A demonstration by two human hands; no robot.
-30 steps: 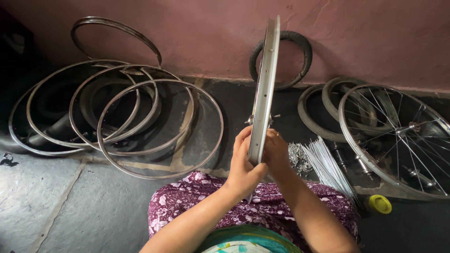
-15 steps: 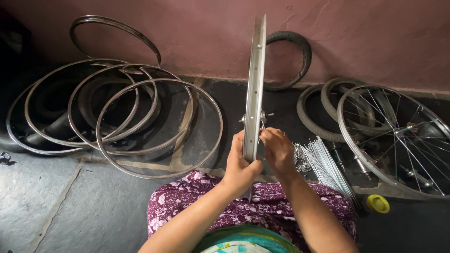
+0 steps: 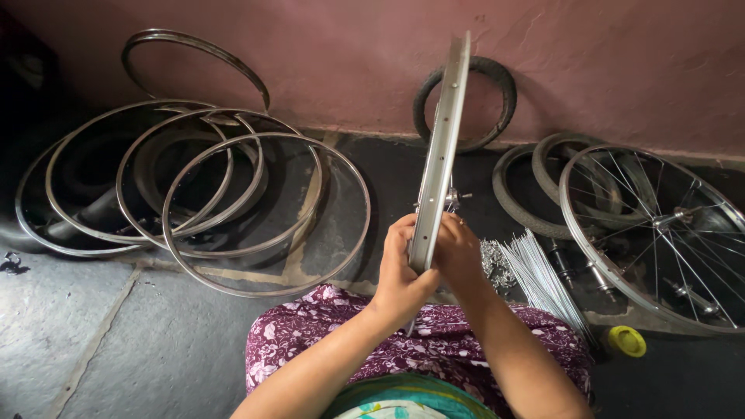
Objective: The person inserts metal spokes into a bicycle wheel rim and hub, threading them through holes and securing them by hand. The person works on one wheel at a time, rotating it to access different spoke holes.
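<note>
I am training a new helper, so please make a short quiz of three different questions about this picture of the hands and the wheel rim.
1. True or false: both hands grip the metal rim, which stands on edge.
2. What lies on the floor just right of the right hand? A) a bundle of loose spokes B) a hammer C) a folded tyre tube
3. Fill in: the empty rims lie to the person's ____ side.

Key
1. True: the left hand and the right hand clasp its lower end.
2. A: the loose spokes.
3. Left.
</note>
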